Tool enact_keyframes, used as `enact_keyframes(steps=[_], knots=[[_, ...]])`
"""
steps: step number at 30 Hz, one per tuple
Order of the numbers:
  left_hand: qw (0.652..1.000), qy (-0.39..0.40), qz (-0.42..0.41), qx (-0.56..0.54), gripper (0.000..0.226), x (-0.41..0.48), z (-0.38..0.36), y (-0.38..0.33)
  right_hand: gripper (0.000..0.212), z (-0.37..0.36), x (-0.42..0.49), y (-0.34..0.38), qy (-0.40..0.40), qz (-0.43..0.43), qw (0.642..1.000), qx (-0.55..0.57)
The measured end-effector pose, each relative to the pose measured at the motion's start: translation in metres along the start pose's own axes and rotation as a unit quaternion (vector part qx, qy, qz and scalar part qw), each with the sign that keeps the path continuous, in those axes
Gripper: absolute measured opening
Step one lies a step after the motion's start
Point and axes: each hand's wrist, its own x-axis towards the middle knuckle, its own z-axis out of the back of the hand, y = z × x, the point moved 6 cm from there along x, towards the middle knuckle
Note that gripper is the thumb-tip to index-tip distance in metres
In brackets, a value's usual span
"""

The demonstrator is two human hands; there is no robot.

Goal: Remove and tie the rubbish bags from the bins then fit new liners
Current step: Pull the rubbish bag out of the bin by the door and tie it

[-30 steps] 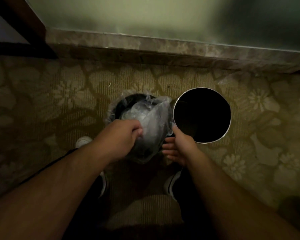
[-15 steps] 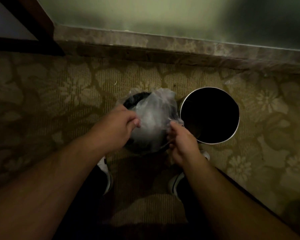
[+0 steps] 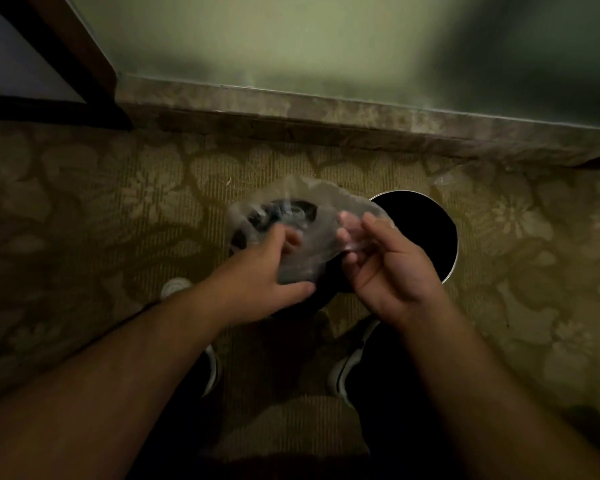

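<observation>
A clear plastic rubbish bag (image 3: 312,209) is stretched above a dark round bin (image 3: 302,211) that stands on the carpet. My left hand (image 3: 267,275) grips the bag's near left side. My right hand (image 3: 385,265) pinches the bag's right edge between thumb and fingers, palm turned up. Beside them on the right stands a second round bin (image 3: 426,230) with a pale metal rim and a black, unlined inside. The bag is blurred, and what lies inside it cannot be made out.
The floor is a patterned beige carpet (image 3: 101,220). A marble skirting (image 3: 326,116) and a green wall run along the far side. A dark wooden frame (image 3: 77,53) stands at the far left. My shoes (image 3: 343,368) are just below the bins.
Both hands have lifted and drawn the bag's edges up and apart. My right hand has turned palm up with the bag's edge pinched in it. The view has moved closer to the bins.
</observation>
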Motion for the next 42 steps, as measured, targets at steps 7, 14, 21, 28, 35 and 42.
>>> enact_keyframes(steps=[7, 14, 21, 28, 35, 42], knots=[[0.974, -0.140, -0.101, 0.147, 0.016, -0.017, 0.012, -0.002, 0.036, 0.012, -0.029, 0.021, -0.063, -0.017, 0.996, -0.062], [0.974, -0.151, -0.109, 0.130, 0.039, -0.063, 0.031, -0.013, 0.040, 0.020, -0.070, 0.065, -0.185, 0.201, 0.721, -0.637], [0.951, -0.252, -0.157, 0.088, 0.030, -0.134, 0.063, -0.066, 0.037, -0.016, -0.129, 0.081, -0.180, 0.311, 0.660, -0.659], [0.914, -0.346, -0.197, 0.082, 0.047, -0.225, 0.097, -0.125, 0.025, -0.075, -0.233, 0.100, -0.003, 0.368, 0.862, -0.348], [0.856, -0.395, -0.295, 0.158, 0.041, -0.306, 0.115, -0.176, 0.030, -0.119, -0.318, 0.102, 0.171, 0.304, 0.924, -0.157], [0.934, -0.146, -0.325, 0.026, 0.016, -0.352, 0.103, -0.225, 0.044, -0.136, -0.381, 0.105, 0.252, 0.298, 0.898, -0.204]])
